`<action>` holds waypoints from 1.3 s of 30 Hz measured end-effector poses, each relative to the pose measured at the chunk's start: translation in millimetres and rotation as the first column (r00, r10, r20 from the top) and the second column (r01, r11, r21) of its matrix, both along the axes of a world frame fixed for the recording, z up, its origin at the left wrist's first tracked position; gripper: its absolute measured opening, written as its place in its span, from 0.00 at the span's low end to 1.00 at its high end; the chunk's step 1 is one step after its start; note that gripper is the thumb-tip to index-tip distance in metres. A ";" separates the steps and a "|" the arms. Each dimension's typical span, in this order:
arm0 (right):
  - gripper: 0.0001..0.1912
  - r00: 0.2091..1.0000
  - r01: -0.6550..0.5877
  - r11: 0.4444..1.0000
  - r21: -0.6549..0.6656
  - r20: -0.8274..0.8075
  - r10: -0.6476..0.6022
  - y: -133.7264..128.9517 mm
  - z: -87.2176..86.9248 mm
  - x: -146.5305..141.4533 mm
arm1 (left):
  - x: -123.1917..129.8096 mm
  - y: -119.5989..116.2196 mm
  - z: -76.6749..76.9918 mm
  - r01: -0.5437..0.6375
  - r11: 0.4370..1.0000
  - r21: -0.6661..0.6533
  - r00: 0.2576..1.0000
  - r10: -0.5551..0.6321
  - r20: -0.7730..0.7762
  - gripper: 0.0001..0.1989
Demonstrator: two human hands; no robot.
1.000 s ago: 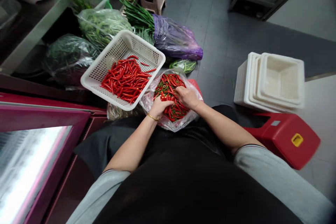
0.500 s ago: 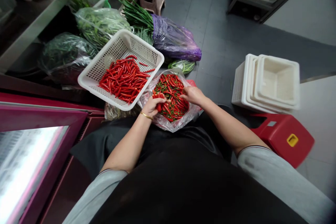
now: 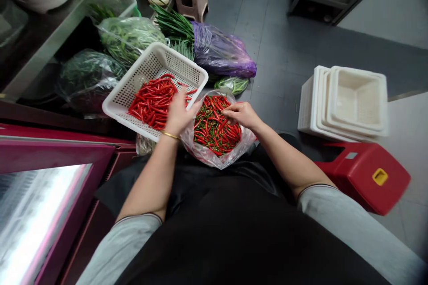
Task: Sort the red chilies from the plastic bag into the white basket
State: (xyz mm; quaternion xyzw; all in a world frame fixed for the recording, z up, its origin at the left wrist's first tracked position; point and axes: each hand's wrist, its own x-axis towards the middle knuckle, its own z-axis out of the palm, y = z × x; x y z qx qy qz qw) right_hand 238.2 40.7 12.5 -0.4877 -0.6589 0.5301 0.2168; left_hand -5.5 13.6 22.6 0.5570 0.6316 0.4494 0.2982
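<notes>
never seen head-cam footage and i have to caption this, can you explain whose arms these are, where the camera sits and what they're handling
There is no machine: these are one person's bare hands, seen from a camera worn on their head, looking forward and down. The left hand, blurred, is at the near edge of a white perforated basket with red chillies in it. The right hand, fingers bent, is over an open clear plastic bag of chillies with green stems. Whether either hand holds a chilli, I cannot tell. Beyond lies a purple bag with long green stalks sticking out.
</notes>
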 end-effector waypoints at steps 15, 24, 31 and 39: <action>0.19 0.634 -0.317 0.930 0.188 0.771 0.060 -21.4 -49.6 15.3 | 56.2 -54.0 -16.5 0.499 0.822 -0.273 0.683 -0.179 0.709 0.17; 0.09 0.727 -0.378 0.901 0.212 0.670 0.148 -12.5 -41.1 -6.2 | 70.2 -45.1 -70.2 0.295 0.913 -0.282 0.808 -0.080 0.584 0.11; 0.12 0.996 -0.029 0.973 0.227 0.088 0.009 -27.0 -29.4 -15.2 | 81.9 -48.4 -69.0 0.378 0.871 -0.315 0.750 -0.088 0.656 0.16; 0.12 0.924 -0.118 0.981 -0.152 0.346 0.165 -8.3 -40.7 -3.5 | 64.8 -59.2 -30.5 0.526 0.845 -0.099 0.688 -0.355 0.633 0.19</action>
